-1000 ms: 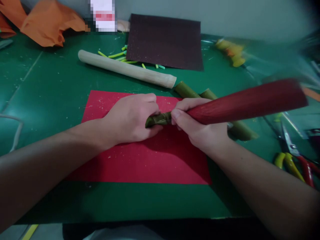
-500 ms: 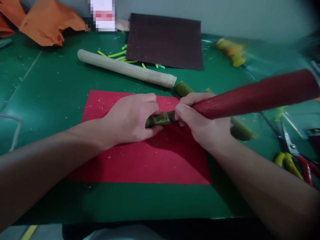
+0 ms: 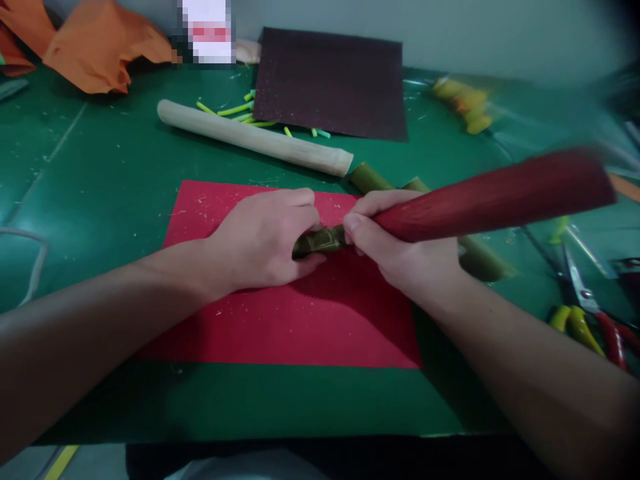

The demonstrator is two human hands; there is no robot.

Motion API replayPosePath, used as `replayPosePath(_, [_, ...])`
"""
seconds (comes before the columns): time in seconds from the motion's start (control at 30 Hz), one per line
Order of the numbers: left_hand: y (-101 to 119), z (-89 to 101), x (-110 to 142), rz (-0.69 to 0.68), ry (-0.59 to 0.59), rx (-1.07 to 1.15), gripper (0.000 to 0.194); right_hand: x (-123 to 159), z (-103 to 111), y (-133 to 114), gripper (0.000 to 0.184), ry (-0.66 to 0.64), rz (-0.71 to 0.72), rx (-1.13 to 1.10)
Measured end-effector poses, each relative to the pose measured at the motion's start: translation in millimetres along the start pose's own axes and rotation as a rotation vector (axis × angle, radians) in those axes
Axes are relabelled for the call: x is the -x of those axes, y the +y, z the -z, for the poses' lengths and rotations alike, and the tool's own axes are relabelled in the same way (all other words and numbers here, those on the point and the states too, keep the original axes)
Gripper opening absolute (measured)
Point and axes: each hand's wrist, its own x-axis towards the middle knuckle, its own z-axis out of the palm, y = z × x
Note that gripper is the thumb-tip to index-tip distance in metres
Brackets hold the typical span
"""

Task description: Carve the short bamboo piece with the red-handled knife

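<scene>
My left hand (image 3: pixel 267 237) is closed round a short green bamboo piece (image 3: pixel 325 240) with pale lines cut into its skin. Beneath it lies a red sheet (image 3: pixel 280 327) sprinkled with fine shavings. In my right hand (image 3: pixel 395 237) is a carving knife with a thick red handle (image 3: pixel 500 197), which slants up to the right. Its working end is hidden by my fingers, which meet the right end of the bamboo piece. Behind my right hand lie more green bamboo pieces (image 3: pixel 370 177).
A pale stick (image 3: pixel 255 140) lies across the green table (image 3: pixel 225 407). Behind it, a dark sheet (image 3: pixel 330 83) rests over yellow-green bits. Scissors (image 3: pixel 585 300) with yellow and red handles are at right, a yellow-handled tool (image 3: pixel 465 103) farther back, orange crumpled material (image 3: pixel 100 47) at back left.
The red handle has shifted left and tipped slightly lower at its far end, and my right hand has moved a little left along the bamboo. My left hand keeps its hold.
</scene>
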Motion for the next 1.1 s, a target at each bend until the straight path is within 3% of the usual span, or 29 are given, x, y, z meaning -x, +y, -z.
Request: replayPosePath(1.1, [0.2, 2.3, -0.4, -0.013, 0.003, -0.016, 0.022, 0.0, 0.5, 0.6, 0.022, 0.023, -0.021, 0.003])
